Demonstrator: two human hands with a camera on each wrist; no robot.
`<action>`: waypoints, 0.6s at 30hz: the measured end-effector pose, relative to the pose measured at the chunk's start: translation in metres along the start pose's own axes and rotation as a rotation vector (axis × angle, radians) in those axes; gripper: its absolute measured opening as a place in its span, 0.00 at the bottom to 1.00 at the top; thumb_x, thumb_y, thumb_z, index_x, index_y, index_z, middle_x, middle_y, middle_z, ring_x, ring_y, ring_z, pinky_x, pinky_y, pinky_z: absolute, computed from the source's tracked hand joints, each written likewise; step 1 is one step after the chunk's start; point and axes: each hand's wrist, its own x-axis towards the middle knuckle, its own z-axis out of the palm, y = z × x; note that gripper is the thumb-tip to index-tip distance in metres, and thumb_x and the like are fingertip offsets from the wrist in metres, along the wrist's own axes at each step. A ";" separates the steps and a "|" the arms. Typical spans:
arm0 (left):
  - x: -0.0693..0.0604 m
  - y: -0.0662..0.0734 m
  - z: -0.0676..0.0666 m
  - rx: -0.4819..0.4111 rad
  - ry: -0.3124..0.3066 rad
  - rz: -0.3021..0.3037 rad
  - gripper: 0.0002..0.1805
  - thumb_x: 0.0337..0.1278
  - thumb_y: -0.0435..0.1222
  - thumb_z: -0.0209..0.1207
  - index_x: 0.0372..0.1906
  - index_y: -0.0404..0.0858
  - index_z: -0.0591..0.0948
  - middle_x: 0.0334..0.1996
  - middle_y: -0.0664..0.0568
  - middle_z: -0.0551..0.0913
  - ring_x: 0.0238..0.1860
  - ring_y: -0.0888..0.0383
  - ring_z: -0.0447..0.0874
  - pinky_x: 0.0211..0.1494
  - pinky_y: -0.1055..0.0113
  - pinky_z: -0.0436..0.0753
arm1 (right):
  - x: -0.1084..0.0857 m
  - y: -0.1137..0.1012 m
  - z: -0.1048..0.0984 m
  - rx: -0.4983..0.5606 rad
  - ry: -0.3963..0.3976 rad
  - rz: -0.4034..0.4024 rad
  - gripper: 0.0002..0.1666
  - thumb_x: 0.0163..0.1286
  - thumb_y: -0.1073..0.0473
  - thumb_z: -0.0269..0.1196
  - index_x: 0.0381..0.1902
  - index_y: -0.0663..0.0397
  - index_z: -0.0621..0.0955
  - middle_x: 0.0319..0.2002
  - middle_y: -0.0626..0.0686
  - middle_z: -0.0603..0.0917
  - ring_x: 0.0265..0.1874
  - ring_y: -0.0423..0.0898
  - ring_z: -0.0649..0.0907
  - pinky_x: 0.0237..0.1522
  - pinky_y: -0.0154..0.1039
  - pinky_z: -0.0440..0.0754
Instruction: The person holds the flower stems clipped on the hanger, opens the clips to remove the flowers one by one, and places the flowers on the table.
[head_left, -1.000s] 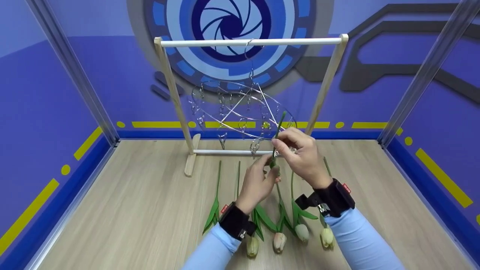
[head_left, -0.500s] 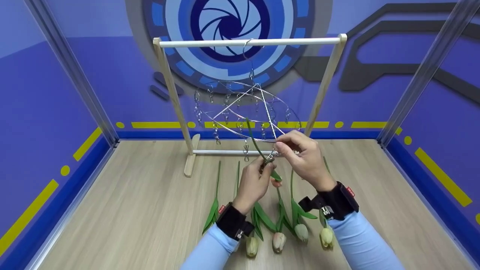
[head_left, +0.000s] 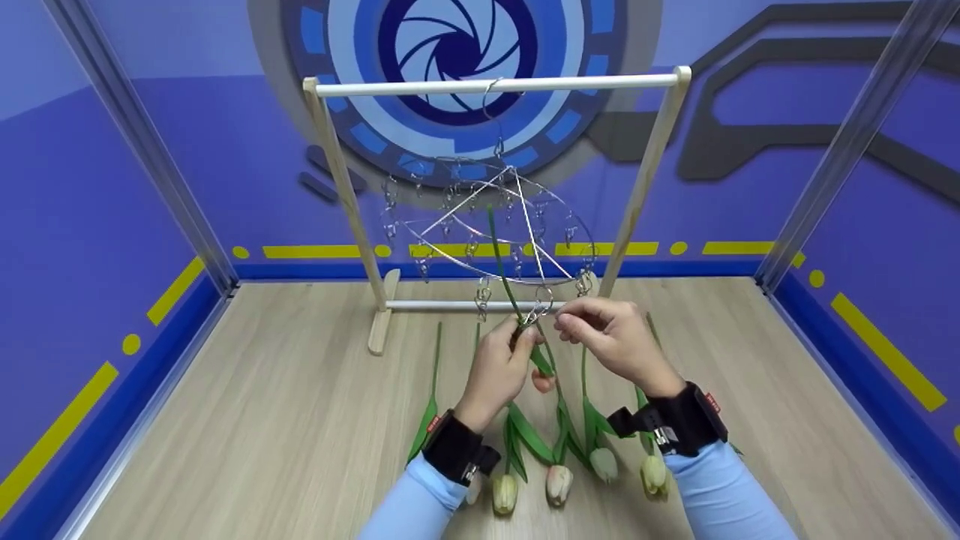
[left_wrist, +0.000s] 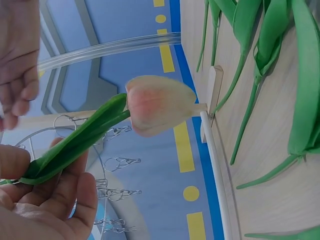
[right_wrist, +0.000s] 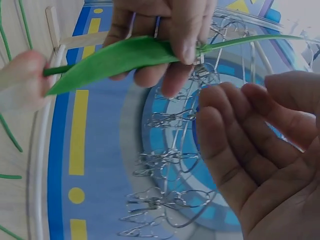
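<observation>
My left hand [head_left: 495,367] pinches an artificial tulip [left_wrist: 160,105] by its stem and leaf, just below a metal clip [right_wrist: 201,70]. The pale pink bloom points downward, and the thin green stem rises up to the left in front of the hanger. That clip hangs from the rim of a round wire clip hanger [head_left: 527,223] and meets the stem at my left fingertips; whether it bites the stem is hard to see. My right hand [head_left: 619,341] is just right of the clip, its fingers loosely curled with nothing between them.
The hanger hooks over the top bar of a wooden rack [head_left: 495,84], with several more clips dangling around its ring. Several tulips lie on the table below the hands, among them a yellowish tulip [head_left: 505,493] and a pale green tulip [head_left: 603,463]. Blue patterned walls enclose the table.
The stem has swung left from near upright. My right hand has let go by the clip and drawn down and right. My left hand has shifted slightly left and down with the tulip.
</observation>
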 end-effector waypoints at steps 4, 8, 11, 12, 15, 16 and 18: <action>-0.001 -0.001 -0.001 -0.003 0.004 0.011 0.10 0.78 0.32 0.52 0.38 0.34 0.81 0.32 0.47 0.84 0.29 0.62 0.76 0.33 0.69 0.75 | -0.002 0.008 0.004 -0.017 -0.017 0.096 0.07 0.74 0.69 0.63 0.46 0.66 0.86 0.38 0.60 0.89 0.31 0.46 0.87 0.36 0.32 0.84; -0.003 -0.001 -0.003 -0.009 -0.005 0.009 0.10 0.79 0.32 0.52 0.39 0.35 0.81 0.34 0.47 0.86 0.33 0.59 0.81 0.37 0.67 0.79 | -0.002 0.017 0.008 0.027 -0.028 0.126 0.10 0.75 0.68 0.62 0.50 0.68 0.84 0.41 0.62 0.88 0.33 0.46 0.87 0.37 0.32 0.84; -0.005 -0.001 -0.005 -0.010 -0.014 -0.003 0.09 0.79 0.34 0.52 0.41 0.35 0.81 0.36 0.47 0.87 0.35 0.57 0.83 0.39 0.67 0.80 | -0.001 0.021 0.011 0.073 -0.038 0.113 0.13 0.75 0.70 0.62 0.54 0.70 0.82 0.44 0.65 0.87 0.34 0.43 0.86 0.37 0.32 0.83; -0.006 -0.001 -0.006 -0.012 -0.017 -0.004 0.10 0.80 0.34 0.51 0.41 0.35 0.81 0.36 0.47 0.88 0.35 0.57 0.83 0.39 0.67 0.80 | -0.001 0.022 0.012 0.092 -0.041 0.106 0.13 0.74 0.70 0.62 0.54 0.70 0.82 0.45 0.66 0.86 0.34 0.42 0.86 0.37 0.32 0.83; -0.008 -0.001 -0.008 -0.014 -0.025 -0.014 0.10 0.80 0.35 0.51 0.41 0.35 0.81 0.36 0.47 0.88 0.33 0.60 0.81 0.36 0.68 0.77 | 0.001 0.023 0.015 0.132 -0.050 0.092 0.15 0.74 0.72 0.61 0.56 0.73 0.81 0.46 0.69 0.85 0.35 0.39 0.86 0.36 0.31 0.83; -0.008 -0.001 -0.008 -0.016 -0.027 -0.015 0.10 0.80 0.35 0.51 0.42 0.35 0.81 0.36 0.46 0.88 0.32 0.61 0.79 0.35 0.69 0.76 | 0.002 0.024 0.016 0.142 -0.054 0.095 0.15 0.74 0.72 0.61 0.56 0.74 0.80 0.46 0.69 0.85 0.36 0.39 0.85 0.37 0.31 0.83; -0.009 -0.002 -0.009 -0.021 -0.030 -0.017 0.10 0.80 0.35 0.51 0.41 0.35 0.81 0.36 0.46 0.88 0.30 0.63 0.76 0.34 0.70 0.74 | 0.004 0.024 0.018 0.154 -0.064 0.100 0.16 0.73 0.72 0.61 0.57 0.74 0.80 0.46 0.69 0.84 0.36 0.38 0.85 0.37 0.31 0.83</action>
